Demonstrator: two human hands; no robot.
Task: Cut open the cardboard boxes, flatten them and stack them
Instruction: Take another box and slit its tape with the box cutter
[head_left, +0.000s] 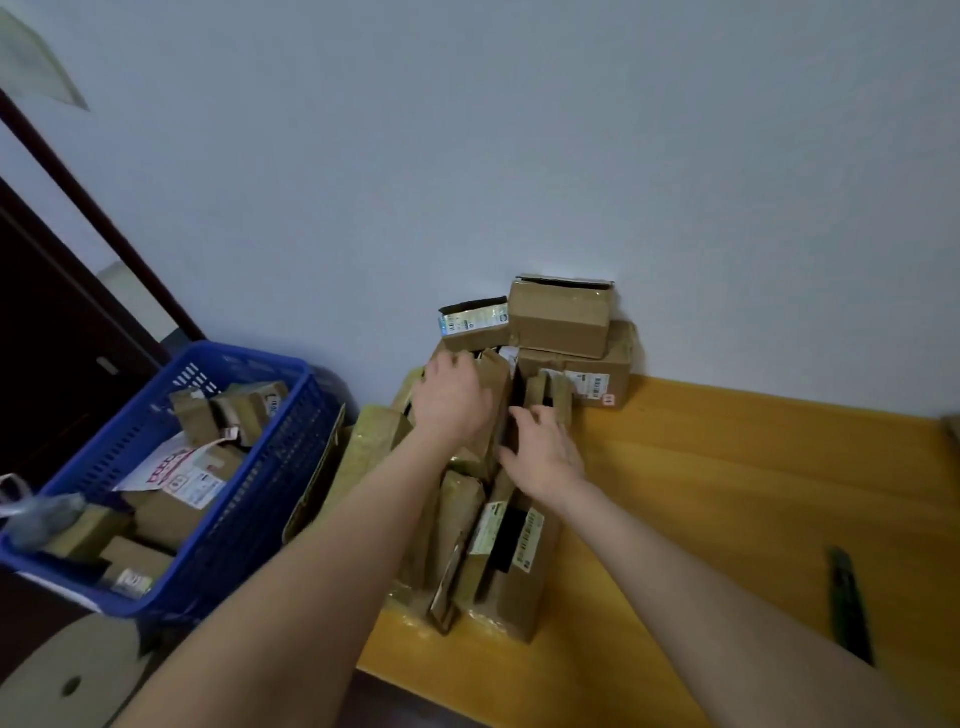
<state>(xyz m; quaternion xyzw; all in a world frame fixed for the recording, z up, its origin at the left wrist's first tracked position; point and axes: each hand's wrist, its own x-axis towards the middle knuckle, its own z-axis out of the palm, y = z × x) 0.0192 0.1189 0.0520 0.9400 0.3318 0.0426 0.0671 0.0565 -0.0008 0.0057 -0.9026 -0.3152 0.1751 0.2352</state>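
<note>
The flattened boxes (470, 519) lie loosely piled at the left end of the bench (727, 467), right beside the drop to the blue basket (270, 499). If I push unevenly, I think the pile could fan out and slide off, or knock the whole boxes (561, 319) stacked against the wall behind it. My left hand (451, 400) reaches forward, fingers curled over a folded piece and gripping it, while my right hand (544, 453) lies open just beside it, fingers pressed on the neighbouring cardboard.

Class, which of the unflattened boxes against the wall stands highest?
The plain brown box, resting on the larger white-labelled box, right of the small box with a green-blue label.
</note>
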